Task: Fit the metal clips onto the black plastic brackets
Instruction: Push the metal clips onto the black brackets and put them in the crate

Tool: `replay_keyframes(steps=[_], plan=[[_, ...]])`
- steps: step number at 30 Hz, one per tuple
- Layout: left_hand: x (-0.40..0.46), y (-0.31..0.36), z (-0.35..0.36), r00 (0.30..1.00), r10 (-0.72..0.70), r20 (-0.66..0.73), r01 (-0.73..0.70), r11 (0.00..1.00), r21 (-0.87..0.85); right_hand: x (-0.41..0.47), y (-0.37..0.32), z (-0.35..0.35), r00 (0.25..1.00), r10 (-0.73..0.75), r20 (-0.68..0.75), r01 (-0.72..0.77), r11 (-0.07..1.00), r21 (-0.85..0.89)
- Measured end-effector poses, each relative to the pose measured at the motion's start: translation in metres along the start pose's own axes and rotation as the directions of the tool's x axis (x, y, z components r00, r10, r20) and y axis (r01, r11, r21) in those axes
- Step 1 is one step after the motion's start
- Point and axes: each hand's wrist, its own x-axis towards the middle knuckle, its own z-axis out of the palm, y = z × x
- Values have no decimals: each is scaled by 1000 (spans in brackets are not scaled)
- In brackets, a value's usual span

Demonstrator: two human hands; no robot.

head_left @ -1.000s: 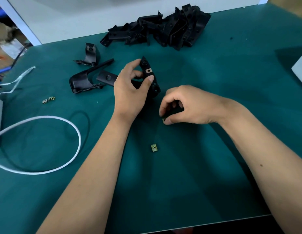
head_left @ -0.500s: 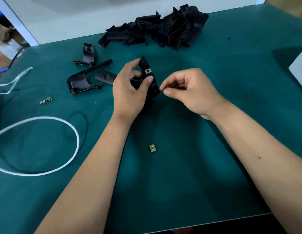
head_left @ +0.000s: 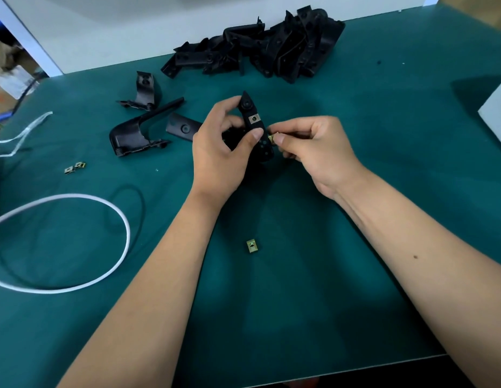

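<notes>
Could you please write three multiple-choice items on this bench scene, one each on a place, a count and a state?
1. Where does the pile of spare brackets lie?
A. at the table's far edge
B. beside the white cable loop
C. under the right forearm

2. How many loose clips lie on the mat, not held or fitted?
A. one
B. three
C. six

3. What is the right hand doing?
A. resting flat on the mat
B. pinching a clip at the held bracket's edge
C. pulling the cable

Answers:
1 A, the pile of spare brackets sits by the white wall.
2 B, a pair of clips at left and a single clip near the middle.
3 B, the right hand holds a small clip against the bracket that the left hand grips.
</notes>
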Motion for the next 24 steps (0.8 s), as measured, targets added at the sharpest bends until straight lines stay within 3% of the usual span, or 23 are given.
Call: replay_keyframes(steps=[24], plan=[[-1, 12, -1, 996, -89, 12, 90, 991, -103, 0, 0, 1, 1000, 12, -18, -11, 1000, 16]])
